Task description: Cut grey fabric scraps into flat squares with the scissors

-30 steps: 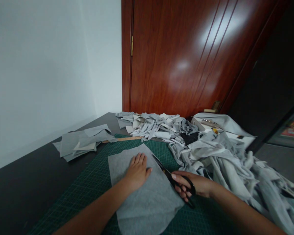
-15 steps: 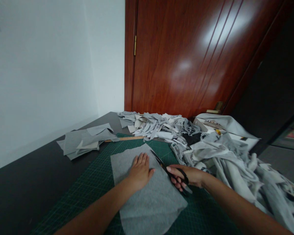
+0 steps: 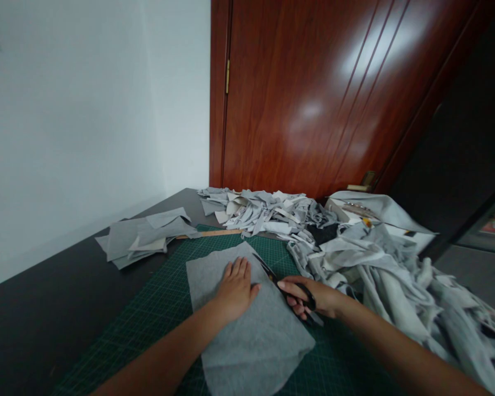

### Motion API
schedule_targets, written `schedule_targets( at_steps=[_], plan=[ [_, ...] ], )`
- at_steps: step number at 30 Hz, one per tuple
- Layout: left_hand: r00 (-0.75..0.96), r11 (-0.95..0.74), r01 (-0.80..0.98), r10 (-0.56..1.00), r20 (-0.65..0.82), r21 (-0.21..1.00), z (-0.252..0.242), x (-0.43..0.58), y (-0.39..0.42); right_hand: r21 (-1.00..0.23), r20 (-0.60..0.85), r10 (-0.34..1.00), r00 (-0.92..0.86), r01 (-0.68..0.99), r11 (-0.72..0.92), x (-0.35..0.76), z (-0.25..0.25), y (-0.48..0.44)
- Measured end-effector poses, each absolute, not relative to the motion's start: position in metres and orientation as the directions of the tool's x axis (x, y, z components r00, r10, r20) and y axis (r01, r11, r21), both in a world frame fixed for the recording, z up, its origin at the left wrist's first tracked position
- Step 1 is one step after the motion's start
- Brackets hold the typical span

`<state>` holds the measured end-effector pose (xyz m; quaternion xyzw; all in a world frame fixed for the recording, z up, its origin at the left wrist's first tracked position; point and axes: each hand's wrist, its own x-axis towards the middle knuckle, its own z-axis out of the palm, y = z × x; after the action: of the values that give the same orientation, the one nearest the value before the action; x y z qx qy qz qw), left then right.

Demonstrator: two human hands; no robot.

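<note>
A grey piece of fabric (image 3: 256, 341) lies flat on the green cutting mat (image 3: 157, 308). Pressed onto its upper part is my left hand (image 3: 236, 289), fingers stretched out and thumb to the side. My right hand (image 3: 303, 297) is wrapped round the handles of black scissors (image 3: 268, 269) at the fabric's right edge. The blades point up and away along that edge, close together. A narrow grey strip shows below the right hand by the handles; its other end is hidden.
Cut grey pieces (image 3: 144, 236) lie on the black table (image 3: 33, 330) at left. A wooden ruler (image 3: 220, 233) crosses the mat's far edge. Scraps (image 3: 268, 212) are heaped behind. At right are a white box (image 3: 412, 242) and a large fabric pile (image 3: 391, 269). A reddish door (image 3: 297, 110) stands behind.
My right hand and the scissors have shifted very slightly up and left along the fabric's edge, with the blades closer together. My left hand and the fabric stay in place.
</note>
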<state>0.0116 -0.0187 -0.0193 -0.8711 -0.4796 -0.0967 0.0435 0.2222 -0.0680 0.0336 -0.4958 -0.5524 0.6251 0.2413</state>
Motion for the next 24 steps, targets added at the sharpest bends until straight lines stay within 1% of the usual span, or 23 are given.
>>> schedule_targets(
  at_steps=[6,10,15,24],
  plan=[
    [0.523,-0.544,0.838,0.820,0.232,0.035,-0.023,0.011,-0.016,-0.940,-0.324,0.863,-0.388,0.232,-0.249,0.222,0.034,-0.070],
    [0.524,-0.543,0.839,0.824,0.216,0.033,-0.019,0.012,-0.019,-0.928,-0.361,0.847,-0.389,0.237,-0.287,0.226,0.035,-0.074],
    [0.523,-0.542,0.840,0.826,0.208,0.039,-0.016,0.012,-0.020,-0.896,-0.434,0.803,-0.407,0.291,-0.337,0.233,0.035,-0.073],
    [0.514,-0.532,0.845,0.838,0.182,0.062,-0.015,0.013,-0.020,-0.897,-0.435,0.800,-0.413,0.271,-0.348,0.223,0.036,-0.055]
  ],
)
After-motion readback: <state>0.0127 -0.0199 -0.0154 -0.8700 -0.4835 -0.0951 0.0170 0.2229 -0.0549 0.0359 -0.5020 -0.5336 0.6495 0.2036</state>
